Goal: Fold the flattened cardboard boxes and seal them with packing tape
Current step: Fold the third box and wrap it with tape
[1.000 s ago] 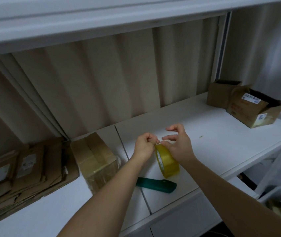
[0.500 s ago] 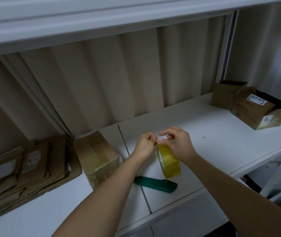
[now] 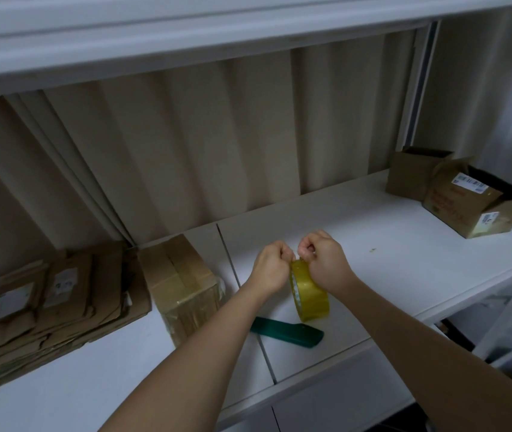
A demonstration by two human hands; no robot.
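Observation:
A yellow roll of packing tape point(image 3: 310, 294) stands on edge above the white counter, held at its top between both hands. My left hand point(image 3: 271, 266) and my right hand point(image 3: 326, 260) are curled into fists and pinch the tape at the top of the roll, knuckles nearly touching. A taped cardboard box point(image 3: 179, 282) stands left of my left forearm. A pile of flattened cardboard boxes point(image 3: 45, 307) lies at the far left.
A green utility knife point(image 3: 285, 332) lies on the white counter point(image 3: 388, 260) below the roll. Two open cardboard boxes point(image 3: 454, 194) stand at the back right. A beige curtain hangs behind, and a white shelf runs overhead.
My right hand's fingers, spread a second ago, have curled into a fist on the top of the roll. Both hands have drawn closer together. The view has shifted slightly.

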